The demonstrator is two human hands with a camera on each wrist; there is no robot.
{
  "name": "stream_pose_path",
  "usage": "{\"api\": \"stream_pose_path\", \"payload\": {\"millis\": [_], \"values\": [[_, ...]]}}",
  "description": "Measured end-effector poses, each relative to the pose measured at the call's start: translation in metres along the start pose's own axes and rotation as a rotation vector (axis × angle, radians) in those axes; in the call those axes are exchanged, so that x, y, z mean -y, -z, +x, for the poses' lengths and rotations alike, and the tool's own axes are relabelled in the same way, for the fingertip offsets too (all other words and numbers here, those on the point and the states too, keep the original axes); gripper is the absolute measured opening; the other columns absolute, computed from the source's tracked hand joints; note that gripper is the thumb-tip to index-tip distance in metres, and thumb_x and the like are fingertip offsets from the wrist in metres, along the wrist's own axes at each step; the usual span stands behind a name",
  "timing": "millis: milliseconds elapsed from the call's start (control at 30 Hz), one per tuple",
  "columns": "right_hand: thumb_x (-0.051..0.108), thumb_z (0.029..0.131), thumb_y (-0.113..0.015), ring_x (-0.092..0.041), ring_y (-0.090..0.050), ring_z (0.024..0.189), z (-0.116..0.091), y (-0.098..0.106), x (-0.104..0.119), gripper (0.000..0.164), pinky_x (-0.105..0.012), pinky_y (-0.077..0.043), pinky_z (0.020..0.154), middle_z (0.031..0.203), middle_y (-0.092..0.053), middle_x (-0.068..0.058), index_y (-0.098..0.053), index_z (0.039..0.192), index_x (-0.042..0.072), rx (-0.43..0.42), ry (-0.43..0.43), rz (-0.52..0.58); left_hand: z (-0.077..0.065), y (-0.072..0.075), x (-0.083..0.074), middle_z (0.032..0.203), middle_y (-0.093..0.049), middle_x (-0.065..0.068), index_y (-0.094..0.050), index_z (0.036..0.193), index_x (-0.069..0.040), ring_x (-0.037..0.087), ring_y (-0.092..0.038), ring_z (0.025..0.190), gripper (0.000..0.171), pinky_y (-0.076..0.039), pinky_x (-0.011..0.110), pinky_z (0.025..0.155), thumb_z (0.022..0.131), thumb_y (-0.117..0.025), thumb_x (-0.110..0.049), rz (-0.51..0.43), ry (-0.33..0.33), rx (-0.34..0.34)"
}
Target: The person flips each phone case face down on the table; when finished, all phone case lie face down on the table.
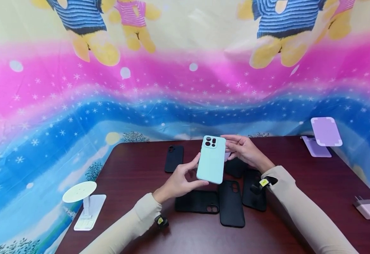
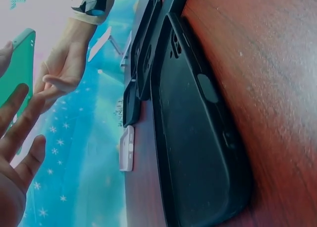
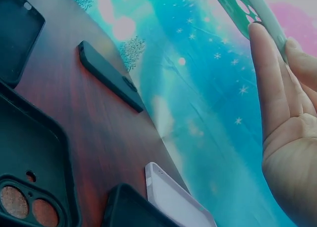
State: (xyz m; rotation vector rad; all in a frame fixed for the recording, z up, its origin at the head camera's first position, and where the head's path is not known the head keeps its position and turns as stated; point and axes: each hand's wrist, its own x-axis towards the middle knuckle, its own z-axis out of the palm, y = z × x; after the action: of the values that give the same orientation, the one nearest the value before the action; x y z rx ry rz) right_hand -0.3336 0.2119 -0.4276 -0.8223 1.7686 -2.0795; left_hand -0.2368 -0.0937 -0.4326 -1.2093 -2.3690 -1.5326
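A mint-green phone case (image 1: 211,160), its back with the camera cutouts toward the head camera, is held up above the table between both hands. My left hand (image 1: 180,179) grips it by the left edge and lower corner, thumb along the bottom. At the upper right edge, my right hand (image 1: 243,151) pinches it between thumb and fingers; the right wrist view shows its fingertips (image 3: 258,36) beside the camera cutouts. Beneath lie black phone cases: one sideways (image 1: 197,201), one upright (image 1: 231,204), another (image 1: 254,192) under the right wrist. The left wrist view shows the case's green inner side (image 2: 20,63).
A black phone (image 1: 174,158) with a camera bump lies farther back. Behind the right hand is a pale pink case (image 3: 173,197). A white stand (image 1: 84,208) is at left, a lilac stand (image 1: 326,132) at back right, a charger plug (image 1: 368,208) at right. Patterned cloth hangs behind.
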Motion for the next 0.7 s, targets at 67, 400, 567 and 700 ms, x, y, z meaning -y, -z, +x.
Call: {"api": "stream_pose_path", "payload": {"millis": [67,400,567,700], "values": [[0.010,0.108,-0.052,-0.013,-0.078,0.096,0.003,0.001,0.001,0.050,-0.029,-0.062,0.069,0.123,-0.075,0.002,-0.040,0.154,-0.006,0.006,-0.005,0.001,0.000,-0.001,-0.001,0.115,-0.076,0.009,-0.025,0.163,-0.010,0.021,-0.066,0.082,0.092,-0.055,0.028,0.067,0.090,-0.080,-0.013,-0.001,0.016,0.007],[0.019,0.106,-0.059,-0.017,-0.078,0.097,0.019,0.007,0.005,0.058,-0.038,-0.063,0.069,0.122,-0.075,0.006,-0.039,0.153,-0.008,-0.007,-0.128,-0.228,0.000,0.001,-0.002,0.113,-0.076,0.006,-0.019,0.164,-0.004,0.011,-0.067,0.084,0.097,-0.057,0.025,0.073,0.091,-0.080,-0.024,0.091,0.122,0.028],[0.021,0.103,-0.064,-0.022,-0.077,0.096,0.028,0.007,-0.002,0.055,-0.049,-0.062,0.076,0.132,-0.071,-0.014,-0.048,0.152,0.001,-0.012,-0.191,-0.352,-0.001,0.004,0.004,0.107,-0.076,0.002,-0.021,0.163,-0.004,0.003,-0.066,0.080,0.095,-0.056,0.022,0.074,0.092,-0.079,-0.028,0.158,0.208,0.072],[0.027,0.103,-0.065,-0.027,-0.077,0.098,0.039,0.005,-0.005,0.055,-0.050,-0.062,0.080,0.134,-0.068,-0.022,-0.050,0.152,0.008,0.004,-0.244,-0.431,-0.003,0.007,0.011,0.107,-0.076,0.001,-0.021,0.164,-0.006,0.004,-0.068,0.075,0.092,-0.055,0.020,0.069,0.095,-0.076,-0.032,0.205,0.292,0.107]]}}
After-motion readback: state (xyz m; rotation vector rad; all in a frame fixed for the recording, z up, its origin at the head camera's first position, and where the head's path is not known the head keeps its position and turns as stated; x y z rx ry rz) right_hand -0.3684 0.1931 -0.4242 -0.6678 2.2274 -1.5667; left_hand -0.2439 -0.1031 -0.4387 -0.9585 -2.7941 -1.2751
